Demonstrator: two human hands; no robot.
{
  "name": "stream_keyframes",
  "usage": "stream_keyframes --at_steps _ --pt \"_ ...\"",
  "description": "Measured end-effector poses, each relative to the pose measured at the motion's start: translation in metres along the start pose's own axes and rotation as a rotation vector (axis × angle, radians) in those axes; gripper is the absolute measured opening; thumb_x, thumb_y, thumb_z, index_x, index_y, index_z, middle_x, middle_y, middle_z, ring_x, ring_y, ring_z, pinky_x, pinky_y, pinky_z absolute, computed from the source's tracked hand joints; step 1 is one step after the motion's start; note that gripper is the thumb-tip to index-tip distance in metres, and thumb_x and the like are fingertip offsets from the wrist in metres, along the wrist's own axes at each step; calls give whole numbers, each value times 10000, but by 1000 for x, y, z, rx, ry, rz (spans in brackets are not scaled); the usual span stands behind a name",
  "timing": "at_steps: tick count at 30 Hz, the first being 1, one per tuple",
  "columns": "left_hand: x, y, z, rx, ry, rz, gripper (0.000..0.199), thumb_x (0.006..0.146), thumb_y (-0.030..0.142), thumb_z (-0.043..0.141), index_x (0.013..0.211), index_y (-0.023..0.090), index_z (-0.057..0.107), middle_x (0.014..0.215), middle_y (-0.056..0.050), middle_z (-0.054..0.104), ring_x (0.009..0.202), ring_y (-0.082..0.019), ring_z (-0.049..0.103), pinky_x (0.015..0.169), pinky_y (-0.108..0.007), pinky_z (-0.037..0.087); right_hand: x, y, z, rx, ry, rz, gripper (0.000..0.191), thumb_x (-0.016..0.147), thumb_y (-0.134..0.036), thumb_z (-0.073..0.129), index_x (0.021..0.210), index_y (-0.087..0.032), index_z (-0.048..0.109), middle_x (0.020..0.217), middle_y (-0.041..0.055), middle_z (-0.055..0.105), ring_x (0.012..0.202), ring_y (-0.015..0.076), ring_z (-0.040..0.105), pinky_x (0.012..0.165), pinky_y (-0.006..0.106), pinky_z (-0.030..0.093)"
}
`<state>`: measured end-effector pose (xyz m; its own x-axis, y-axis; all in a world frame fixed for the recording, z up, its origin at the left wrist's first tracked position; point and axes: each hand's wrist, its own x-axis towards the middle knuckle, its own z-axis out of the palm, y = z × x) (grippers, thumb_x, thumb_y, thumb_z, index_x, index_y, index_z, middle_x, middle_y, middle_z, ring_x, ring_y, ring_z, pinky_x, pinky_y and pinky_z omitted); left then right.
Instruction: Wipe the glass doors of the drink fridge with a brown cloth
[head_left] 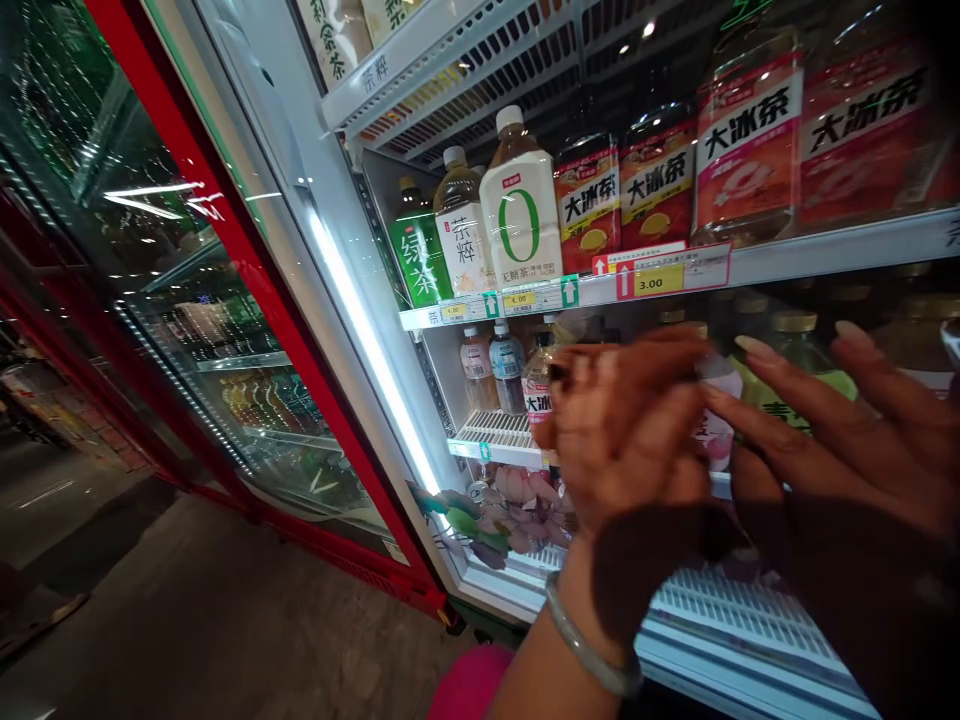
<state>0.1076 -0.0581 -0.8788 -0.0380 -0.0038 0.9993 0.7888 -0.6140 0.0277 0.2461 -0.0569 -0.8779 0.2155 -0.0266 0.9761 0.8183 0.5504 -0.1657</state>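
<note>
My left hand (630, 430), with a pale bangle (589, 640) on its wrist, is raised in front of the open drinks fridge. Motion blurs its bent fingers, and I cannot make out anything held in them. My right hand (847, 430) is beside it on the right, partly in shadow, with its fingers stretched out and apart and nothing visible in them. Behind the hands on a lower shelf are a small iced tea bottle (537, 385), a bottle with a pale purple label (718, 400) and a green-labelled bottle (795, 375), all partly hidden.
The upper shelf carries a green tea bottle (416, 250), a white-labelled bottle with a large green 0 (521, 210) and several red-labelled iced tea bottles (750, 140). Price tags (660, 283) line its edge. Artificial leaves (495, 515) lie low inside. A red-framed glass door (300, 350) is at left.
</note>
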Motion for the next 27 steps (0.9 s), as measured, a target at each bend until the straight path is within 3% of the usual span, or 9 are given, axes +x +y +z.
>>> stream_keyframes --at_steps 2,4,7,9,11,15,18,22,27 --pt "-3 6 4 -60 -98 122 370 981 263 643 1346 297 695 1652 -84 480 1504 -291 539 1279 -491 439 1 -2 -2 82 11 12 189 977 -327 622 890 -332 790 1291 -71 772 1396 287 633 1324 654 286" --pt "0 -2 2 -72 -88 168 370 974 279 675 1343 287 697 1644 -89 492 1490 -290 556 1266 -481 457 2 0 -4 82 -13 -27 130 957 -319 666 947 -328 795 1316 -64 761 1418 286 615 1333 632 265" --pt "6 -16 -3 -37 47 56 452 935 208 668 1384 263 662 1614 -103 548 1506 -308 536 1269 -545 445 3 7 -6 15 -66 -142 231 959 -331 659 1153 -362 781 1354 -57 739 1468 256 566 1356 575 212" --pt "3 -12 0 -29 81 -49 489 914 172 662 1395 263 654 1594 -98 576 1517 -305 522 1275 -557 433 4 9 -5 6 -79 -188 279 951 -290 654 1199 -363 762 1381 -58 723 1472 235 560 1361 541 215" --pt "-6 2 6 -62 34 -62 472 925 177 669 1383 289 670 1612 -80 563 1515 -293 527 1278 -523 434 4 9 -5 39 -68 -186 268 927 -210 655 1142 -329 762 1389 -39 719 1438 234 592 1353 527 259" --pt "-16 17 12 -121 -104 65 471 963 253 700 1427 318 657 1677 -75 485 1504 -302 544 1255 -482 469 6 5 -4 93 -17 -134 263 870 -86 616 1014 -256 755 1375 21 733 1389 248 633 1325 503 349" --pt "-1 -3 2 -49 -22 57 514 938 214 720 1435 322 643 1639 -79 523 1516 -300 528 1263 -491 455 7 6 -5 20 -83 -211 359 885 -114 607 1194 -241 740 1387 48 728 1457 240 571 1355 493 285" --pt "21 -26 -11 49 160 -221 549 932 170 668 1463 301 618 1532 -79 611 1486 -270 543 1277 -484 417 8 8 -8 -4 -135 -239 564 901 -102 555 1437 -264 625 1453 25 687 1495 225 530 1369 515 252" --pt "3 3 4 -30 57 -80 505 918 148 683 1407 274 657 1594 -85 576 1509 -275 527 1277 -485 430 7 6 -5 -13 -65 -220 666 920 -98 554 1576 -209 510 1591 72 557 1539 232 469 1356 458 298"
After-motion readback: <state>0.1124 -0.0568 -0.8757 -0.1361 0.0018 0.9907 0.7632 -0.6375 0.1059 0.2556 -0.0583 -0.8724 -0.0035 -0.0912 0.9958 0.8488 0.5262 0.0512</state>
